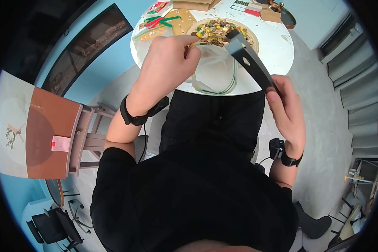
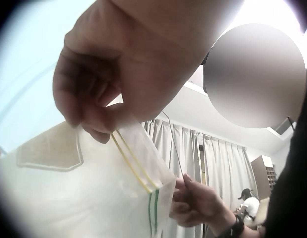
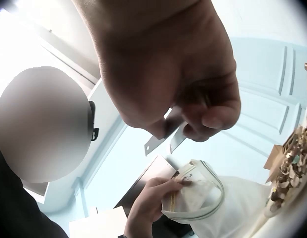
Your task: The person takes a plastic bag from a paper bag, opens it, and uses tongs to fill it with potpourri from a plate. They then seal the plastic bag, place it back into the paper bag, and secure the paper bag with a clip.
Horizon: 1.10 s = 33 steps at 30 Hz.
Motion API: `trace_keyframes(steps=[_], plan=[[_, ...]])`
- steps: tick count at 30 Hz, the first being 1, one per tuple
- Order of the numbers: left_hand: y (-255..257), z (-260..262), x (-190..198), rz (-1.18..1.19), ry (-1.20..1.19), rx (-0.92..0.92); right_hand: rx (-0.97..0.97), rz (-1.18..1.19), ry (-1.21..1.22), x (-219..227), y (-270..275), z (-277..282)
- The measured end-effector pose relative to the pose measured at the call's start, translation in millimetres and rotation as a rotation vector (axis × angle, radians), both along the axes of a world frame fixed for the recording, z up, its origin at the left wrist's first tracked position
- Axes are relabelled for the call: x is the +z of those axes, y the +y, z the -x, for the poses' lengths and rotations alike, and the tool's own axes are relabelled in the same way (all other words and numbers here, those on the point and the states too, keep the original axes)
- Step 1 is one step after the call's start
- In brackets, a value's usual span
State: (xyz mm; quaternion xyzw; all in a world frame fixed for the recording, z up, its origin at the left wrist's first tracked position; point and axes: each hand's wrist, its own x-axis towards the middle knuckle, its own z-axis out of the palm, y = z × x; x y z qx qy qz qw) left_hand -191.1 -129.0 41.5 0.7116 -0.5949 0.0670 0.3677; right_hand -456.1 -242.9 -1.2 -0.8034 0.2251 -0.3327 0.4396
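Note:
My left hand (image 1: 166, 59) pinches the rim of a clear zip bag (image 1: 216, 69), whose mouth gapes open with a yellow and green seal line. In the left wrist view its thumb and fingertips close on the plastic of the bag (image 2: 84, 198). Dark metal tongs (image 1: 254, 63) are in my right hand (image 1: 289, 109), gripped near the near end. Their toothed tips overlap a round plate (image 1: 256, 42) heaped with small brown, yellow and green shell-like pieces (image 1: 212, 29). In the right wrist view both arms of the tongs (image 3: 178, 140) show, slightly apart; I cannot tell whether the tips hold anything.
On the white round table (image 1: 277, 54), a second clear bag (image 1: 143, 46) with orange pieces lies at left, near red and green sticks (image 1: 157, 21). Brown cardboard (image 1: 193, 5) sits at the back. A dark pan (image 1: 287, 19) is at the far right edge.

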Motion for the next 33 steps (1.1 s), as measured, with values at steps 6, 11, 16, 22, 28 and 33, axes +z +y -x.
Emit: trace_keyframes(steps=[6, 11, 16, 22, 28, 33], plan=[[4.4, -0.7, 3.6, 0.028, -0.037, 0.001, -0.090, 0.412, 0.268, 12.2, 20.1, 4.4], [8.7, 20.3, -1.2, 0.068, -0.150, -0.115, -0.147, 0.777, 0.447, 19.8, 33.6, -33.3], [20.2, 27.6, -1.6, 0.146, -0.254, -0.049, -0.108, 0.902, 0.652, 10.8, 31.6, -73.0], [30.4, 15.0, -9.9, 0.165, -0.218, 0.020, 0.005, 0.841, 0.570, 3.7, 26.8, -85.8], [39.0, 5.2, -11.6, 0.113, -0.172, 0.056, 0.146, 0.696, 0.503, -7.5, 28.6, -88.0], [42.5, -10.7, -18.3, 0.135, -0.130, 0.135, 0.213, 0.341, 0.384, -2.0, 34.0, -68.9]])
